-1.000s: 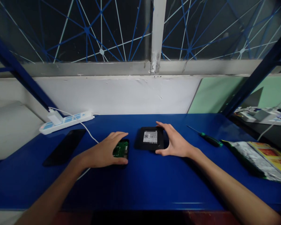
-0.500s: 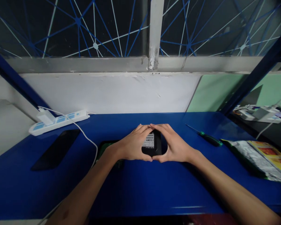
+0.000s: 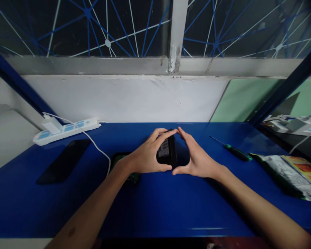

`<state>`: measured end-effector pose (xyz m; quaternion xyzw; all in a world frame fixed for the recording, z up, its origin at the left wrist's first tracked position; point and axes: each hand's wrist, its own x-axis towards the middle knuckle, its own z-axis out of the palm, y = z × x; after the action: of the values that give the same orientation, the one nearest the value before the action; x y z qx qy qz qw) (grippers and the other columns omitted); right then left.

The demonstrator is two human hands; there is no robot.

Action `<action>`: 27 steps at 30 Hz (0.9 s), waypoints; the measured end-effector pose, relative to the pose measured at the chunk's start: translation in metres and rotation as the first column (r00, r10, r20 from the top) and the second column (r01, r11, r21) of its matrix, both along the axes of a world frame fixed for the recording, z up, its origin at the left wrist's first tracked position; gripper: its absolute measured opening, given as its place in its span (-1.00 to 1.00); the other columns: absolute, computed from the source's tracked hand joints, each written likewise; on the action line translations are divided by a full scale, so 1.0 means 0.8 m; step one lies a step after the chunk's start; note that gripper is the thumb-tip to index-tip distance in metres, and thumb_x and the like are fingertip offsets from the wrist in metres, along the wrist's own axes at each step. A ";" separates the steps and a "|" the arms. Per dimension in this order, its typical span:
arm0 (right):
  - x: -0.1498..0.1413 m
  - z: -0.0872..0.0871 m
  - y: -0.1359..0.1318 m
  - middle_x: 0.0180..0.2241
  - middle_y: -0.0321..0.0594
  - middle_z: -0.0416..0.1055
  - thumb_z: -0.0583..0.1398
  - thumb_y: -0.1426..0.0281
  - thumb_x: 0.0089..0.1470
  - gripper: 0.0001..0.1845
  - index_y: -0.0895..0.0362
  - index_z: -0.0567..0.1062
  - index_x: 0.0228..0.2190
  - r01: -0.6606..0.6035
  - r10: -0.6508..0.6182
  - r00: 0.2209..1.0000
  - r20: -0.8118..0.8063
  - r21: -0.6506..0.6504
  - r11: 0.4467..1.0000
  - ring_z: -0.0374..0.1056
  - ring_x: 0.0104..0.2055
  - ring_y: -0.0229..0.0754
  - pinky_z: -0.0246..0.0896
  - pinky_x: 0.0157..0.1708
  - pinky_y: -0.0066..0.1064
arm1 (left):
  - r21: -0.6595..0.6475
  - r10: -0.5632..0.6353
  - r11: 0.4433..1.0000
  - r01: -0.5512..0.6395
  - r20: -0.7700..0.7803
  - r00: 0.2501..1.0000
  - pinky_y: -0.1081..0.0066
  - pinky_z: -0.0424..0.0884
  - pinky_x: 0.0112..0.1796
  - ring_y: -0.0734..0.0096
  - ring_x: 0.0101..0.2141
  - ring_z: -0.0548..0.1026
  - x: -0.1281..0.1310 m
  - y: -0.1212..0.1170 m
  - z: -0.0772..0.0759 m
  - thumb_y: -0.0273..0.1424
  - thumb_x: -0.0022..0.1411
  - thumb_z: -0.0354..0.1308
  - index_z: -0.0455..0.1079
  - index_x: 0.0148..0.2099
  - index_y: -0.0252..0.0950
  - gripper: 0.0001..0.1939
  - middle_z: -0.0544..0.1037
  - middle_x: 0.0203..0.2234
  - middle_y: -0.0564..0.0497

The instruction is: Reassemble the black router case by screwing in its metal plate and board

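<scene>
A small black box (image 3: 173, 152) with a printed white label on its face is tilted above the blue table. My left hand (image 3: 146, 154) is closed round it, thumb at the lower edge and fingers over the top. Just to the right, my right hand (image 3: 199, 157) is curved with thumb and fingers apart, and blue tabletop shows between its palm and the box. Its fingertips are close to the box's right side; whether they touch is hard to see. Partly hidden under my left forearm lies a dark-rimmed tray-like thing (image 3: 117, 156) with green inside.
On the left, a white power strip (image 3: 93, 123) holds a charger (image 3: 52, 125) with a white cable (image 3: 94, 143), near a flat black panel (image 3: 64, 162). A green-and-black screwdriver (image 3: 235, 151) and a silver-yellow packet (image 3: 282, 171) lie right on the blue table (image 3: 171, 207).
The black box has turned so that its side edge shows more. My right fingertips and thumb have parted slightly from the left ones. The whole view has shifted a little.
</scene>
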<state>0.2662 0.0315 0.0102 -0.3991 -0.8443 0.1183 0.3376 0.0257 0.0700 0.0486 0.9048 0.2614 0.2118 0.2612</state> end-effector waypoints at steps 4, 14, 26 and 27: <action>0.000 -0.005 0.001 0.42 0.15 -0.11 0.40 -0.12 -0.19 0.49 -0.03 -0.44 0.40 0.005 -0.002 0.999 0.039 -0.054 0.999 -0.02 0.40 0.39 0.10 0.26 0.32 | -0.003 0.002 1.000 -0.002 0.075 0.997 -0.19 0.19 0.24 -0.25 0.31 0.11 -0.002 0.001 0.003 -0.06 0.03 0.39 -0.08 0.42 0.00 0.03 0.01 0.34 -0.13; -0.004 -0.013 0.003 0.45 0.10 -0.20 0.39 -0.09 -0.15 0.47 -0.08 -0.51 0.38 0.007 0.005 0.996 0.088 -0.134 0.991 -0.12 0.43 0.40 -0.08 0.28 0.42 | -0.008 0.054 0.999 -0.053 0.135 0.989 -0.18 0.17 0.26 -0.26 0.29 0.16 -0.004 0.007 -0.006 -0.02 -0.07 0.44 -0.08 0.37 -0.12 0.10 0.14 0.32 -0.23; -0.005 -0.019 0.010 0.40 0.22 -0.03 0.39 -0.09 -0.17 0.45 0.06 -0.37 0.41 0.112 -0.105 0.993 0.046 -0.193 0.975 -0.04 0.41 0.41 -0.03 0.27 0.39 | -0.045 0.071 0.997 -0.065 0.129 0.989 -0.11 0.14 0.28 -0.22 0.33 0.10 -0.007 0.016 -0.018 0.00 -0.02 0.42 -0.19 0.39 -0.14 0.14 0.05 0.36 -0.26; -0.005 -0.020 0.011 0.39 0.23 -0.02 0.39 -0.09 -0.18 0.45 0.08 -0.34 0.41 0.126 -0.121 0.992 0.038 -0.185 0.975 -0.02 0.40 0.40 -0.01 0.28 0.37 | -0.053 0.084 0.995 -0.078 0.123 0.989 -0.12 0.13 0.29 -0.22 0.34 0.09 -0.008 0.017 -0.017 -0.01 0.01 0.40 -0.20 0.41 -0.14 0.13 0.05 0.36 -0.25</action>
<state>0.2622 0.0406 -0.0061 -0.4823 -0.8072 0.1705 0.2943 0.0195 0.0835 0.0349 0.8717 0.2863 0.2722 0.2900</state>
